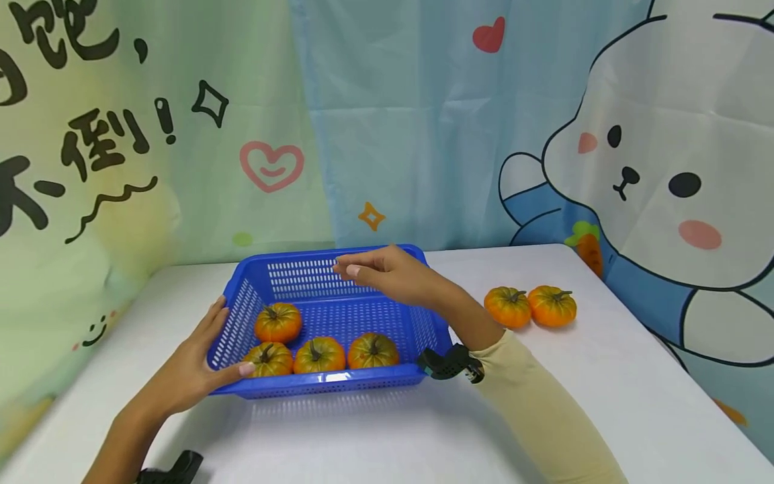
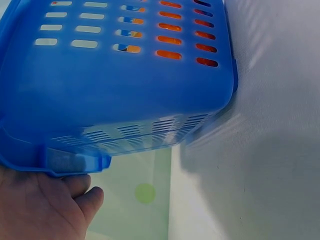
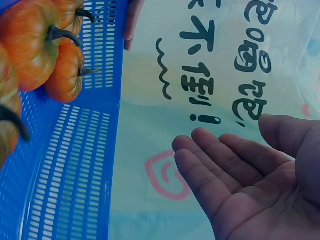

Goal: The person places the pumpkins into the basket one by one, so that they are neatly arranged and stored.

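Note:
A blue plastic basket (image 1: 387, 381) with slotted walls stands on the white table. Inside it are several small orange-green pumpkins (image 1: 320, 354), three along the front wall and another pumpkin (image 1: 278, 323) behind them at the left. My left hand (image 1: 184, 375) holds the basket's left rim, thumb over the front corner and fingers along the outer side. From below, the left wrist view has that hand (image 2: 42, 205) under the rim. Over the basket's back right part hovers my right hand (image 1: 396, 274). Its fingers are extended, and the palm (image 3: 265, 200) holds nothing.
Two more pumpkins, one at the left (image 1: 507, 307) and one at the right (image 1: 552, 306), sit side by side on the table (image 1: 484, 417) right of the basket. Behind the table hangs a printed curtain (image 1: 393, 134) with a cartoon bear, hearts and writing.

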Available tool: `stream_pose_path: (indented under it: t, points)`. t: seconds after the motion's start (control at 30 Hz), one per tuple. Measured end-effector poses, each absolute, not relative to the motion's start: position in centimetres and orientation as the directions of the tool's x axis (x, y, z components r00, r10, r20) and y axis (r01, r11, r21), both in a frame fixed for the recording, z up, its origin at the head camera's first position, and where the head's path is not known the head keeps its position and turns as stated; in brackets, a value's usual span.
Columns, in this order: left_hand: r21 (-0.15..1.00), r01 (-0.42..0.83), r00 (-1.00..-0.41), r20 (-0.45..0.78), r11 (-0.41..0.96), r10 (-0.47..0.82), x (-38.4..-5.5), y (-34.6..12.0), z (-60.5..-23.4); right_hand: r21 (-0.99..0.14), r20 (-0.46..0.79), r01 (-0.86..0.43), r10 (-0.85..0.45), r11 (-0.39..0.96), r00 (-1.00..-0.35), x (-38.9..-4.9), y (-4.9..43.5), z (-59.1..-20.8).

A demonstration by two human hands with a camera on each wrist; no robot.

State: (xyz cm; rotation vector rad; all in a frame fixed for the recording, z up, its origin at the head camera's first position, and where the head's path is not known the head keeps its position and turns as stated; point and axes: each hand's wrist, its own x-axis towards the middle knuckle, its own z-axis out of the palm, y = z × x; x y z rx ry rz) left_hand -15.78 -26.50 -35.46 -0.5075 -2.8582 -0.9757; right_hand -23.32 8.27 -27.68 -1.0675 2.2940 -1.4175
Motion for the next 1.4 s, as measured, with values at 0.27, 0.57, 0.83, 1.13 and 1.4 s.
stream_pose_path:
  t: [0.27, 0.57, 0.83, 1.13, 1.4]
  points:
    - [0.588, 0.328, -0.944, 0.175, 0.739, 0.280, -15.8, -26.5, -35.6, -0.825, 0.283, -0.511, -0.606, 0.243, -0.744, -22.1, 12.1, -27.9]
    - [0.578, 0.323, -0.946, 0.173, 0.750, 0.273, -15.7, -26.6, -35.5, -0.838, 0.279, -0.443, -0.447, 0.318, -0.850, -20.6, 16.9, -28.6]
    - [0.556, 0.309, -0.951, 0.168, 0.771, 0.260, -15.8, -26.6, -35.7, -0.712, 0.359, -0.490, -0.338, 0.503, -0.870, -20.7, 20.8, -30.5]
    - [0.559, 0.320, -0.947, 0.182, 0.765, 0.264, -15.8, -26.8, -35.5, -0.690, 0.314, -0.374, -0.209, 0.620, -0.926, -21.9, 25.1, -32.8]
    - [0.562, 0.327, -0.945, 0.185, 0.760, 0.270, -15.8, -26.6, -35.7, -0.671, 0.261, -0.265, -0.114, 0.692, -0.959, -22.8, 28.1, -34.7]
